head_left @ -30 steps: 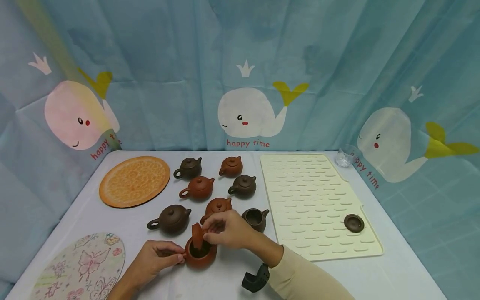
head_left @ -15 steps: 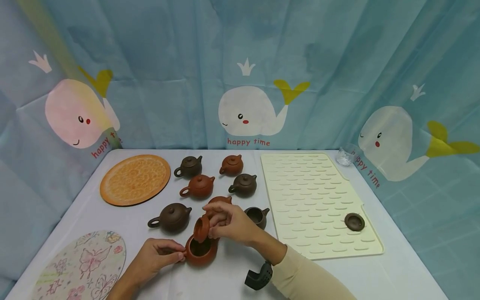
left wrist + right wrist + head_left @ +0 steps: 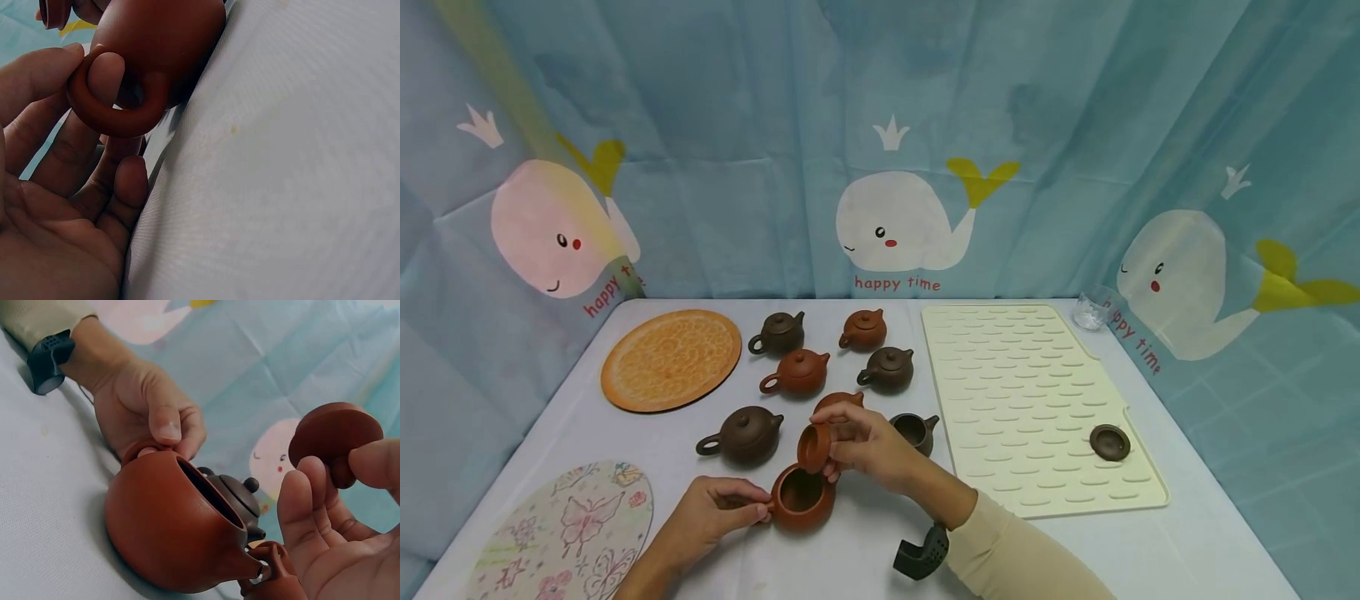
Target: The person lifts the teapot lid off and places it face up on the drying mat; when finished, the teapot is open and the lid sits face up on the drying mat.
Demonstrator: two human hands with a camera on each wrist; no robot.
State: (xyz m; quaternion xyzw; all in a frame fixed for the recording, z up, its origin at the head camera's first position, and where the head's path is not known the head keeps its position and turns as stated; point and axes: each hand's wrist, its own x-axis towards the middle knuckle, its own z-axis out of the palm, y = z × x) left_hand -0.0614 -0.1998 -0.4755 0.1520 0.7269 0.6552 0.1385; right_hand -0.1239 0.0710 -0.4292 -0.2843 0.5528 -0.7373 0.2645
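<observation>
while the lid hangs clear of its pot, the lines below run left to right across the worktop.
left hand: its grip pinches the ring handle of the open red teapot, one fingertip through the loop.
open red teapot: standing near the front edge, mouth uncovered.
red lid: pinched in the grip of the right hand, tilted on edge just above and behind the pot's mouth.
change: a second ago the lid sat partly in the opening; now it is lifted free and a little to the right, while the pot and left hand have stayed put.
hidden: a red pot behind the right hand shows only its top; the lid's knob is covered by fingers.
cut off: both forearms leave the bottom edge.
far right: a dark lid lies on the cream mat.
</observation>
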